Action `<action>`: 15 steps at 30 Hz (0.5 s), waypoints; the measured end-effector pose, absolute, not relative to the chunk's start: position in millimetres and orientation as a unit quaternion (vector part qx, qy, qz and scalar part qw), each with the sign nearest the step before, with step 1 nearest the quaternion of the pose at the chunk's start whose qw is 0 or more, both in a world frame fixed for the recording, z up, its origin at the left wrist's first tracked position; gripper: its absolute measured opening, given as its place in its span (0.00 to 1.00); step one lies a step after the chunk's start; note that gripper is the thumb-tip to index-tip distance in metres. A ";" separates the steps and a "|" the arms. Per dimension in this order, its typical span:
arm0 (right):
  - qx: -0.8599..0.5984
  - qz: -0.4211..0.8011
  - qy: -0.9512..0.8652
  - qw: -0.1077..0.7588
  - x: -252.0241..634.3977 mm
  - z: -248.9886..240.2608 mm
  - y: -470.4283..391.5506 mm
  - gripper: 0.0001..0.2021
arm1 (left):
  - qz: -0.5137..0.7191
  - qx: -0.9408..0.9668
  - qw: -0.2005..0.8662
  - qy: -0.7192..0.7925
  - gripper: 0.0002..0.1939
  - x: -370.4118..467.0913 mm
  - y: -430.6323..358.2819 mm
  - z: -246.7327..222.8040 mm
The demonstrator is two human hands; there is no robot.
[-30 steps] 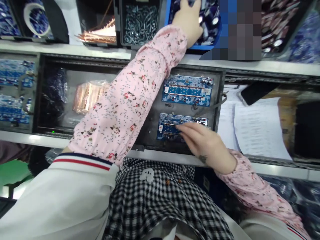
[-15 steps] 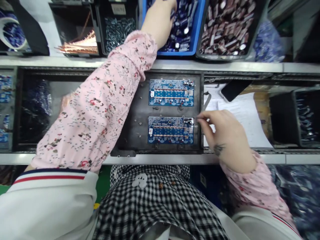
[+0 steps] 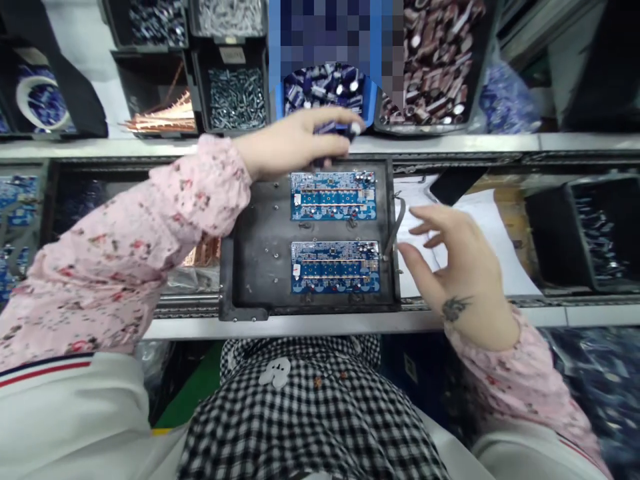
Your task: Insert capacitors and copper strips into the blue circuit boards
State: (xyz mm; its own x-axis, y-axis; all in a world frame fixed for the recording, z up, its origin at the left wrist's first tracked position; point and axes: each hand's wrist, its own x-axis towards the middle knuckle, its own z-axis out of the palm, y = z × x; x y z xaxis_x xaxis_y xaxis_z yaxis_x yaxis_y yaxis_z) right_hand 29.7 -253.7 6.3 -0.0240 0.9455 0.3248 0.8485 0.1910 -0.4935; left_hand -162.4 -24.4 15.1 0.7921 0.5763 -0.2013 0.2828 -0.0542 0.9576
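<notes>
While left hand [image 3: 293,141] pinches capacitors [image 3: 334,128], right hand [image 3: 453,263] spread open

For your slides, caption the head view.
Left hand holds capacitors above two blue boards; right hand open beside tray.

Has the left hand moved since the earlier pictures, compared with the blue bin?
Yes. The left hand has come out of the blue bin toward the person; it holds dark capacitors above the tray.

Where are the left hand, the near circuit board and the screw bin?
left hand [image 3: 290,143], head view, back of the hand
near circuit board [image 3: 334,268], head view, middle of the blue board
screw bin [image 3: 237,99], head view, the screws inside it
</notes>
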 end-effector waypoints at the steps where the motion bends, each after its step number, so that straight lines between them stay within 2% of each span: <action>1: -0.621 0.089 -0.711 0.316 29.1 8.6 -244.1 0.26 | 0.103 0.689 0.651 0.303 0.19 -166.1 -39.6 16.1; 4: -0.574 0.133 -0.738 0.330 26.2 12.8 -222.5 0.30 | 0.036 0.607 0.742 0.283 0.15 -176.8 -80.7 15.6; 8: -0.482 0.180 -0.797 0.316 31.0 18.3 -215.2 0.18 | -0.020 0.449 0.864 0.228 0.15 -184.9 -119.7 10.6; 12: -0.553 0.167 -0.744 0.335 51.4 8.2 -203.4 0.07 | -0.032 0.275 0.923 0.265 0.08 -175.1 -137.5 6.3; 15: -0.604 0.127 -0.743 0.259 60.9 -11.9 -186.6 0.07 | -0.032 0.224 0.926 0.303 0.04 -164.2 -140.1 1.6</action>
